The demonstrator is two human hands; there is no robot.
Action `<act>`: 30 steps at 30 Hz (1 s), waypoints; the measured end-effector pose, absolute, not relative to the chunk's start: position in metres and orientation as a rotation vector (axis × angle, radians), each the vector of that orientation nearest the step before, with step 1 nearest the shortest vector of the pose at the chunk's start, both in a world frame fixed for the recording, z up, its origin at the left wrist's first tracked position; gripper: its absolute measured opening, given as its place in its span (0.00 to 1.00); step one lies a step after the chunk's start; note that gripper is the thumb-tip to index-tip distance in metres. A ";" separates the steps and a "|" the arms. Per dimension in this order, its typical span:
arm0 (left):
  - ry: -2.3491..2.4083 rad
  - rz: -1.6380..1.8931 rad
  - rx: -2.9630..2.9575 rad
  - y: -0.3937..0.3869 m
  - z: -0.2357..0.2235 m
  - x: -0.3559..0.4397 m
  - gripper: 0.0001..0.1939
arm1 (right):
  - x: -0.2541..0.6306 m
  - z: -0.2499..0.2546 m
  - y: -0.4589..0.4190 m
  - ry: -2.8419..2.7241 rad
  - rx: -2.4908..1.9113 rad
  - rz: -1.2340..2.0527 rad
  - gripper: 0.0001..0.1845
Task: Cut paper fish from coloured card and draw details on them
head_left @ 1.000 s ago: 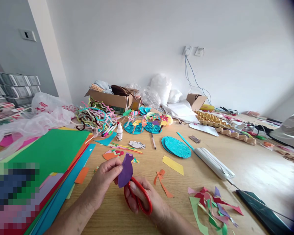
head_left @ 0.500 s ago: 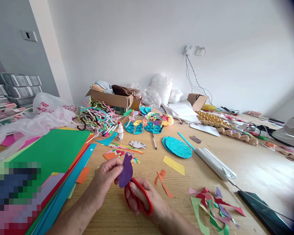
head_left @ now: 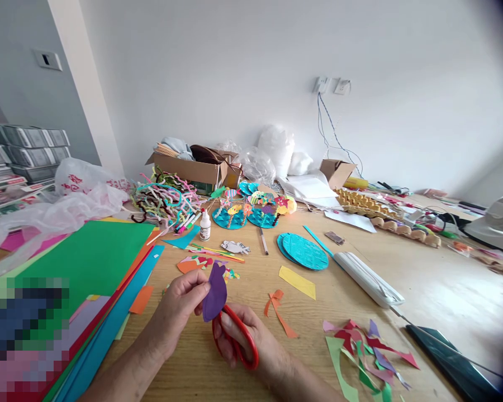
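Note:
Between the thumb and fingers of my left hand [head_left: 182,304] is a purple paper cutout [head_left: 215,293], rounded below with a notched top. My right hand [head_left: 251,335] is closed around the red handles of a pair of scissors [head_left: 251,340]. The scissors' blades are hidden behind the purple paper, so I cannot tell how far apart they are. Beyond my hands lie orange and red paper cutouts [head_left: 191,264] and a grey fish cutout [head_left: 235,247]. To the right of the scissors are orange paper strips [head_left: 280,314].
Coloured paper sheets [head_left: 96,257] are stacked at left. Paper scraps [head_left: 369,357] lie at lower right, near a dark tablet-like object [head_left: 448,363] and a white power strip [head_left: 368,279]. Blue discs [head_left: 305,252], a yellow paper piece [head_left: 297,282] and a glue bottle [head_left: 205,226] stand or lie farther back.
Almost nothing differs. The scissors' handles and the purple cutout have shifted very slightly left, and both hands keep their hold.

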State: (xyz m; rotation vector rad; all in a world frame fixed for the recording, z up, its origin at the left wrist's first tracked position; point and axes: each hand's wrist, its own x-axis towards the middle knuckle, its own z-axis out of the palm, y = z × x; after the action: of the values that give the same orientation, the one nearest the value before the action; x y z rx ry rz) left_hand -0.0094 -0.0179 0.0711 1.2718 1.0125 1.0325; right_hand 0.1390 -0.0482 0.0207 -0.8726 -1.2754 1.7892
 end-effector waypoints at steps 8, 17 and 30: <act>0.995 1.040 1.262 -0.018 0.071 -0.010 0.11 | 0.142 0.022 -0.051 -1.341 -0.922 1.759 0.28; 1.000 1.054 1.255 -0.019 0.072 -0.008 0.12 | 0.142 0.027 -0.053 -1.429 -0.929 1.679 0.28; 0.949 1.069 1.259 -0.019 0.068 -0.010 0.13 | 0.141 0.030 -0.055 -1.413 -0.955 1.675 0.27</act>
State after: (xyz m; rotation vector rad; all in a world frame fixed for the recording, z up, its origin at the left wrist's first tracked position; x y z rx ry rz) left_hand -0.0101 -0.0195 0.0684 1.2588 0.9488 1.0688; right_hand 0.1409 -0.0547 0.0305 -0.9549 -1.4127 1.6751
